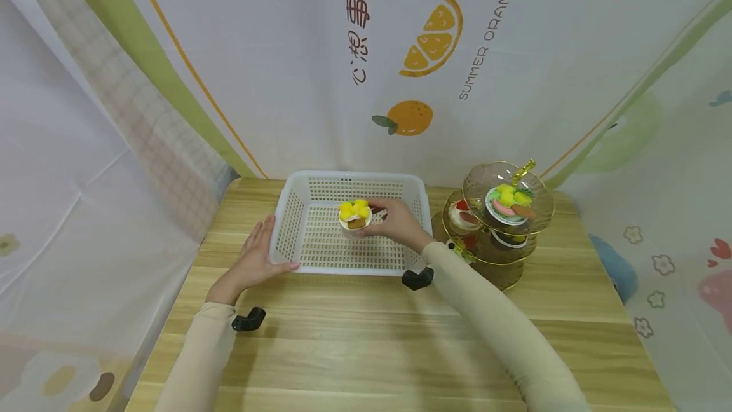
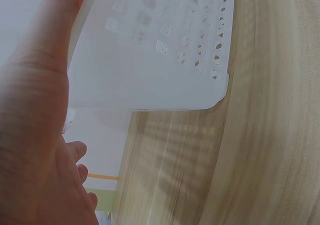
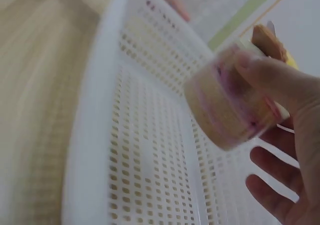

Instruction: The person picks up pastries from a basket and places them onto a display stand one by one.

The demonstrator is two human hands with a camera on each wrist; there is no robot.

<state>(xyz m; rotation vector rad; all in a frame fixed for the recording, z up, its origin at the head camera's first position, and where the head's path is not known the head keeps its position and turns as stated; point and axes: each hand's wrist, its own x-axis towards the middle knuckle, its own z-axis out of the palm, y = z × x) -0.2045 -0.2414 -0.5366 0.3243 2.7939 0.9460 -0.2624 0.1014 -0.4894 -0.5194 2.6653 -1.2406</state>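
A white perforated basket [image 1: 320,269] stands on the wooden table [image 1: 366,336]. My right hand [image 1: 394,221] holds a small dessert cup [image 1: 355,215] with yellow topping above the basket's inside. In the right wrist view the dessert cup [image 3: 227,107] is pinched between thumb and fingers [image 3: 265,75], over the basket floor [image 3: 155,175]. My left hand [image 1: 260,256] rests flat against the basket's left front corner, fingers straight. In the left wrist view the palm [image 2: 30,115] lies beside the basket wall [image 2: 160,50].
A tiered glass and gold stand [image 1: 497,221] with several toy desserts is at the right of the basket. Printed curtains [image 1: 366,62] close off the back and sides. Bare wood stretches in front of the basket.
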